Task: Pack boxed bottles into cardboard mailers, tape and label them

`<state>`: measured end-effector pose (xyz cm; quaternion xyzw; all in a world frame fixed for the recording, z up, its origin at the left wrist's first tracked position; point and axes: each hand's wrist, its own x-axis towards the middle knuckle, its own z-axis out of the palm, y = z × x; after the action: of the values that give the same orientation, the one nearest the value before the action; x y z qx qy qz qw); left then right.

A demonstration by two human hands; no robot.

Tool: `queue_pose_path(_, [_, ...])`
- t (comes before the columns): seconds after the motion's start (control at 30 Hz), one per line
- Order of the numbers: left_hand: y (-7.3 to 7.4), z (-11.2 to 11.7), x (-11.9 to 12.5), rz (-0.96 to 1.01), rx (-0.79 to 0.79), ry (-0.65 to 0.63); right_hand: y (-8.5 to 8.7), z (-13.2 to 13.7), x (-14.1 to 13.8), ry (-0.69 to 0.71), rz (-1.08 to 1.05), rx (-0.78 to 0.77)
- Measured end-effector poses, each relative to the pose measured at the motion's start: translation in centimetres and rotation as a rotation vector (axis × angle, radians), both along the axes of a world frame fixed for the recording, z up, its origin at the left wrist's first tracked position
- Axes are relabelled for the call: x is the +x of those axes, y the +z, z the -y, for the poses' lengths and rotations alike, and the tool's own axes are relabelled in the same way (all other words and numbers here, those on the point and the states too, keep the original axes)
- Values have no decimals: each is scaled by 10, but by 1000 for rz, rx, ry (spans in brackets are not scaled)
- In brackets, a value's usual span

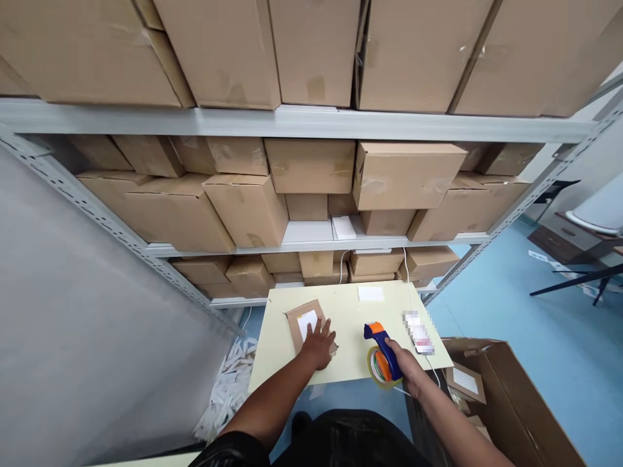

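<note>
My left hand [317, 345] lies with its fingers spread on a small flat cardboard box [298, 324], partly covering the white label [306, 322] on its top. The box rests on the left half of a pale yellow table [341, 311]. In my right hand [406, 366] is a blue and orange tape dispenser [387, 350], gripped by its handle above the table's front edge. A roll of clear yellowish tape [374, 370] sits in the dispenser.
A white paper [370, 294] and a blurred phone-like item [418, 332] with a cable lie on the table. Behind stands a metal shelf [243, 123] stacked with cardboard boxes. A large open carton [516, 389] holds packed boxes at right. Paper scraps [228, 383] cover the floor at left.
</note>
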<state>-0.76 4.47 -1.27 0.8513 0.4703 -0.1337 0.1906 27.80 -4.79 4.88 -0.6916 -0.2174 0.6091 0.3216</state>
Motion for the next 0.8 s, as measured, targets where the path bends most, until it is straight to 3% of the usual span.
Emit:
queue_pose_path(0.1, [-2, 4, -15, 91, 4, -112, 23, -32, -20, -34, 3, 103])
queue_pose_path(0.2, [3, 11, -38, 246, 7, -131, 66, -81, -52, 56, 127, 348])
queue_pose_path(0.37, [12, 30, -92, 374, 102, 120, 156, -182, -124, 466, 775, 634])
queue_pose_path(0.47, [14, 41, -123, 389, 90, 219, 190, -240, -164, 701, 1249, 782])
queue_pose_path(0.53, [12, 48, -139, 410, 58, 245, 199, -272, -186, 821, 1420, 817])
queue_pose_path(0.63, [7, 56, -159, 458, 30, 278, 197, -308, -208, 931, 1557, 785])
queue_pose_path(0.8, [0, 62, -185, 517, -18, 304, 185, -330, -221, 961, 1588, 742])
